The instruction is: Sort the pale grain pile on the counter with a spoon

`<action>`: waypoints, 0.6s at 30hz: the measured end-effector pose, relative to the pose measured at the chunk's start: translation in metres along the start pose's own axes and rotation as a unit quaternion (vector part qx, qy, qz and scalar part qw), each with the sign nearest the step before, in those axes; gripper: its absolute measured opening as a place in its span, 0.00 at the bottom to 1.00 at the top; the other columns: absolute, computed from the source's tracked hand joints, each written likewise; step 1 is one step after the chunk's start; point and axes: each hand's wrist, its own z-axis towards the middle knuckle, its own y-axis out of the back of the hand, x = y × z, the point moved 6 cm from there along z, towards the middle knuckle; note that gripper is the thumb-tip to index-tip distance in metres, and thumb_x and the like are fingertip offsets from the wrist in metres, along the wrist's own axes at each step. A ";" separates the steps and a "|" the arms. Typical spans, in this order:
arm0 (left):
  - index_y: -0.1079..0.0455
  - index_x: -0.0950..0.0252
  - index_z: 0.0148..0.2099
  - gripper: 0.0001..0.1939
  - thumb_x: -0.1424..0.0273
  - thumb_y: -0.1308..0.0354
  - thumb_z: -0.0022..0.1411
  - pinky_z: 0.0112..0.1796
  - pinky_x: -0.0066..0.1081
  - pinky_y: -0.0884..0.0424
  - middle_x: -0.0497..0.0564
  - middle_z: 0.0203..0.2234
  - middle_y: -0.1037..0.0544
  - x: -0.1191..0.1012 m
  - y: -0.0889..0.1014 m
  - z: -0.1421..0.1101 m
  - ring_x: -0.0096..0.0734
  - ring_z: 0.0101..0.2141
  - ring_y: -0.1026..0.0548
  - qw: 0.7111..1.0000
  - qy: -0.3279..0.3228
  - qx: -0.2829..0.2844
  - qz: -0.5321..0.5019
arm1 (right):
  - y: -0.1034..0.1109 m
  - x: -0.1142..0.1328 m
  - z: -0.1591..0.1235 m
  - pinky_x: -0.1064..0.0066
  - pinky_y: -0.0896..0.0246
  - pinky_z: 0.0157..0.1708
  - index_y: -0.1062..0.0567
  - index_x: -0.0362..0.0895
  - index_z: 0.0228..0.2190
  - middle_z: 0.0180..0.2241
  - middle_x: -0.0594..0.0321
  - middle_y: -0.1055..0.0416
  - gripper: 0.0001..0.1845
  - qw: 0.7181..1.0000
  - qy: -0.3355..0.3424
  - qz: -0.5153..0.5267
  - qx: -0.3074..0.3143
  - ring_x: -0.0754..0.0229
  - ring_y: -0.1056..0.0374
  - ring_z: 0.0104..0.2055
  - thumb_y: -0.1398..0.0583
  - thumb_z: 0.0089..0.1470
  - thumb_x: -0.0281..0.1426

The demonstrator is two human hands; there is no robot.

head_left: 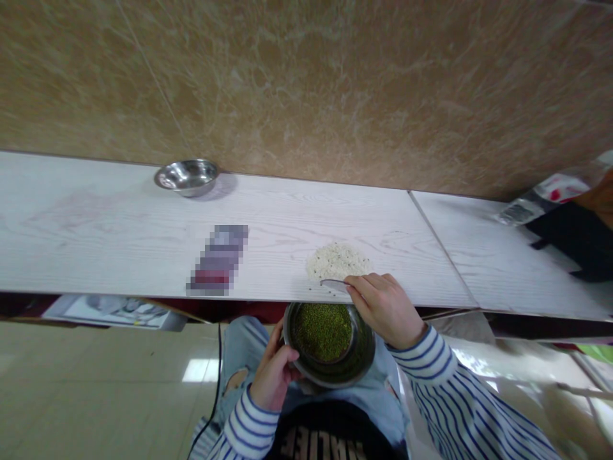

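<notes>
My left hand (276, 370) grips the left rim of a metal bowl (366, 361), held over my lap just below the table edge. Inside the bowl lies a mass of green beans (323, 332), which look like mung beans. Between the fingers of my right hand (385, 306) is a spoon (334, 285), its metal end pointing left at the front edge of a rice pile (339, 259). Small dark specks are scattered through the white grains, and a few lie loose in front of them. The spoon's handle is hidden in my fingers.
A second metal bowl (188, 177) stands by the wall at the back left. A pixelated flat object (218, 260) lies near the front edge. At the right are a clear plastic packet (520, 211) and a black item (575, 236). A seam crosses the tabletop (443, 246).
</notes>
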 end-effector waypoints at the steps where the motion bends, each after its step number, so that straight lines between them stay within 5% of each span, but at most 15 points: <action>1: 0.45 0.57 0.59 0.40 0.77 0.47 0.41 0.23 0.31 0.33 0.52 0.42 0.29 0.000 0.000 0.000 0.32 0.28 0.31 1.000 0.002 -0.001 -0.003 | -0.001 0.001 0.001 0.69 0.49 0.36 0.29 0.43 0.40 0.31 0.60 0.27 0.11 1.000 0.002 -0.001 0.001 0.61 0.34 0.35 0.50 0.59 0.29; 18: 0.44 0.58 0.59 0.39 0.77 0.47 0.41 0.22 0.30 0.33 0.51 0.39 0.28 0.000 0.000 -0.001 0.32 0.28 0.32 1.000 -0.003 -0.006 -0.009 | -0.004 -0.010 0.003 0.69 0.49 0.34 0.30 0.42 0.39 0.30 0.62 0.27 0.10 0.999 -0.051 -0.020 -0.002 0.60 0.33 0.32 0.49 0.58 0.30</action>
